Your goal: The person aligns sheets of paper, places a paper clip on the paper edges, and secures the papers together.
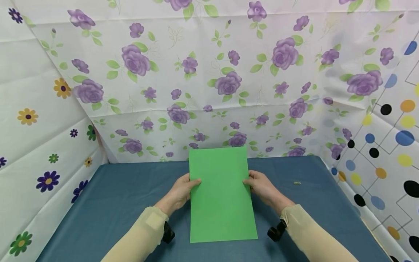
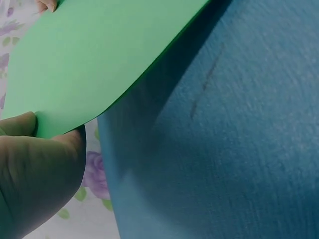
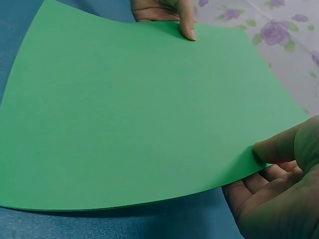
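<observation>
Left hand point(image 1: 181, 191): thumb on top, fingers beneath, pinching the left edge of the green sheet point(image 1: 222, 194). Right hand point(image 1: 262, 187): same pinch on the right edge, thumb above, fingers curled below. Sheet: 1 item, held between the 2 hands just above the blue surface point(image 1: 114, 203), far end raised, slightly bowed. Clip point(image 1: 297, 183): small, lying on the surface right of the right hand, apart from it. Floral cloth point(image 1: 209, 80): backdrop behind the surface.
</observation>
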A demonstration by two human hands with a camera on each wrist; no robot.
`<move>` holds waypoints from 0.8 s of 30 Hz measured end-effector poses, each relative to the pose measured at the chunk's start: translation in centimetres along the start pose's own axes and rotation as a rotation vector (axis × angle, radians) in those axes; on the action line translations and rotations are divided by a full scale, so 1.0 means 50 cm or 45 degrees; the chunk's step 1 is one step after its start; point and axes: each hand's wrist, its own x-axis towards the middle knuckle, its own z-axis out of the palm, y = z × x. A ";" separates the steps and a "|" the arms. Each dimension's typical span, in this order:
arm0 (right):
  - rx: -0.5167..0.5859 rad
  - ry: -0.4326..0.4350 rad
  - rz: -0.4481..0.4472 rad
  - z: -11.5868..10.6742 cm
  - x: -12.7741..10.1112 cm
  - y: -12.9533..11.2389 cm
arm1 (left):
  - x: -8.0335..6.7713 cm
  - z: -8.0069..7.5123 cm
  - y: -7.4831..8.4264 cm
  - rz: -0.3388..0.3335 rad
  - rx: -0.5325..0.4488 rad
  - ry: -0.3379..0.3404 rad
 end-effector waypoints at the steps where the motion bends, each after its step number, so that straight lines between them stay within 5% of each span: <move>1: 0.004 0.012 0.002 0.000 0.003 0.001 | 0.002 -0.001 -0.002 -0.002 0.002 0.001; 24: 0.111 0.146 0.052 0.014 0.050 0.045 | 0.029 -0.011 -0.048 -0.041 0.023 -0.024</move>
